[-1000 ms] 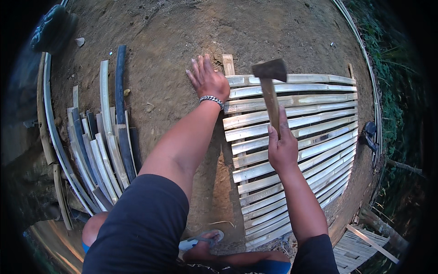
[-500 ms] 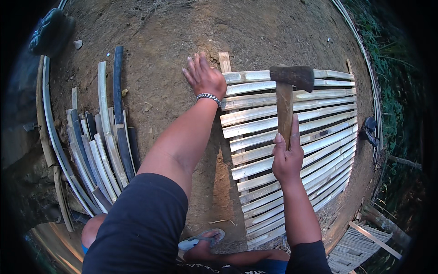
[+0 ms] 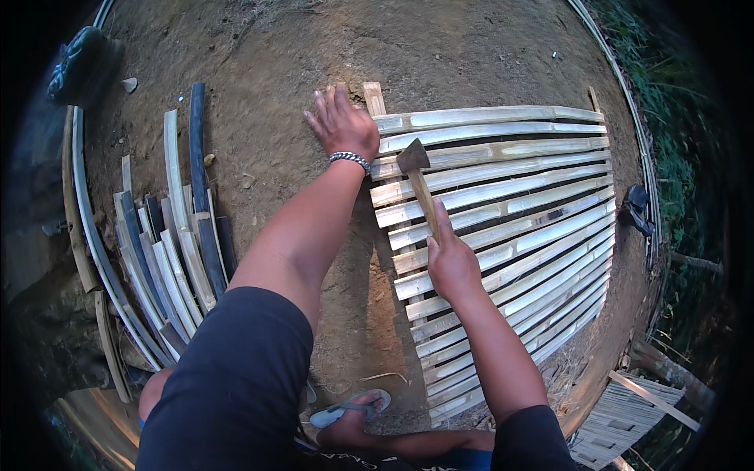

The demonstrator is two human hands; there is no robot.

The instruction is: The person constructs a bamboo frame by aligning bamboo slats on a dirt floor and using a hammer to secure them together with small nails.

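Observation:
My right hand point(image 3: 455, 267) is wrapped round the wooden handle of a hatchet point(image 3: 422, 182). Its dark metal head is over the left ends of the upper slats, and I cannot tell whether it touches them. Below it lies a panel of pale split-bamboo slats point(image 3: 503, 206), spaced side by side across a crosspiece point(image 3: 374, 98) at the left. My left hand point(image 3: 345, 123), with a chain bracelet on the wrist, rests at the left end of the top slat. Its fingers are spread toward the soil; the palm and whatever is under it are hidden.
Loose bamboo strips point(image 3: 177, 235), some dark, lie in a pile on the left. A dark bundle point(image 3: 82, 64) is at the far left. A dark object point(image 3: 636, 210) sits right of the panel. A woven mat point(image 3: 624, 420) lies lower right. My sandalled foot point(image 3: 353, 408) is near the panel.
My right hand has brought the hatchet left and down toward the slats' left ends, its head now turned. The left hand stays at the top slat's end.

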